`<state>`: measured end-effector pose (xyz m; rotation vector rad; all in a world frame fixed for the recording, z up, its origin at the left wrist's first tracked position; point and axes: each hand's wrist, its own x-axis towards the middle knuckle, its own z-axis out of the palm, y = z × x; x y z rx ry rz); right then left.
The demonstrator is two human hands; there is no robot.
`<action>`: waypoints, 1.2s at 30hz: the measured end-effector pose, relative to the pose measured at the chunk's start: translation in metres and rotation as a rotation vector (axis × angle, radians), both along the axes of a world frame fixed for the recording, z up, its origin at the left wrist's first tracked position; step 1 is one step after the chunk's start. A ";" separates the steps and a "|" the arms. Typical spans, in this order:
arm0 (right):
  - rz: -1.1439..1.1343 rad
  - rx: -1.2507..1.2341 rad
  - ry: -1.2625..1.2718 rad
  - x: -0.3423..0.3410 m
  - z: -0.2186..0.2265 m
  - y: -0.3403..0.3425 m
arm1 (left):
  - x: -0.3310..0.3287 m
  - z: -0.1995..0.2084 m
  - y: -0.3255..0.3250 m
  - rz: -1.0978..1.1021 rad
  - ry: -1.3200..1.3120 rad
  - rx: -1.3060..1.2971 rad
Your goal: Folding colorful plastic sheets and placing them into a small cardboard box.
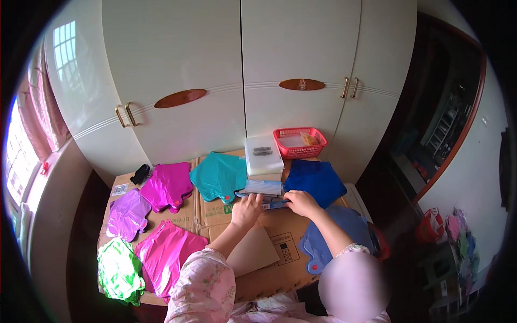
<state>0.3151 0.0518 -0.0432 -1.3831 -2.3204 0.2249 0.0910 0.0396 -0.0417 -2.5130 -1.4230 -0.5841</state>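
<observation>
Between my two hands stretches a slim flat packet (276, 204), bluish with a pale printed strip. My left hand (247, 210) is closed on its left end, and my right hand (301, 203) pinches the right end. Just beyond it lies a stack of thin white slips (263, 187). Nearer to me, under my left forearm, rests a plain tan sheet of card (252, 253). A dark blue flat plastic piece (314, 180) lies past my right hand. Partly under my right forearm is a greyish-blue one (318, 242) with a wavy edge and a red dot.
Flattened cardboard (215, 215) covers the table. Teal (218, 175), magenta (166, 184), purple (127, 214), pink (168, 253) and green (119, 269) shiny flat pieces lie left. At the back stand a stack of clear sleeves (263, 156) and a red basket (285, 152), before a white wardrobe (177, 48).
</observation>
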 end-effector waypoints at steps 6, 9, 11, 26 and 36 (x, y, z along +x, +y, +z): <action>-0.096 0.034 0.144 -0.026 0.025 -0.047 | -0.053 0.050 -0.041 0.082 0.009 -0.313; -0.088 -0.164 0.218 -0.040 0.015 -0.088 | -0.107 0.048 -0.075 -0.010 0.050 -0.379; -0.036 -0.158 0.147 -0.047 0.009 -0.124 | -0.138 0.039 -0.096 0.002 0.088 -0.481; -0.217 -0.067 0.276 -0.090 -0.014 -0.180 | -0.151 0.003 -0.172 0.139 -0.260 -0.590; -0.246 -0.196 0.263 -0.096 0.003 -0.181 | -0.149 0.008 -0.176 0.150 -0.294 -0.632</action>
